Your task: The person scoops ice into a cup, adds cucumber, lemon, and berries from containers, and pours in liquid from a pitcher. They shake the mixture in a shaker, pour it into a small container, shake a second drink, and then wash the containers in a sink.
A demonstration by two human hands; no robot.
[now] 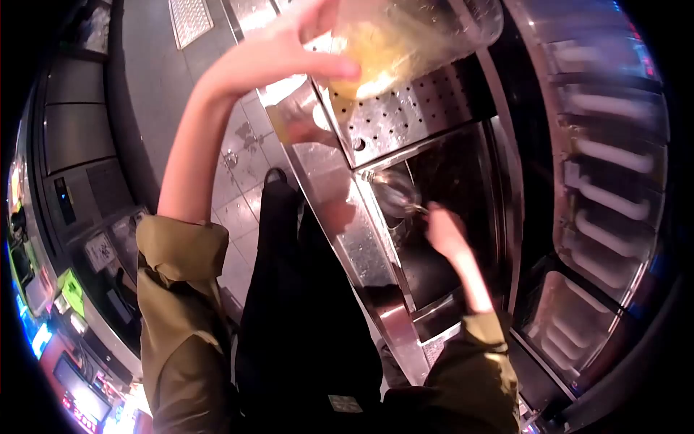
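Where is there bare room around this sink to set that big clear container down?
The perforated drainboard between the container in the left hand and the sink basin looks bare. The steel front ledge is bare too, but narrow. The basin is crowded: the right hand and a clear glass item sit there.

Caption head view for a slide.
Left hand holds a clear container over the perforated drainboard; right hand reaches into the steel sink.
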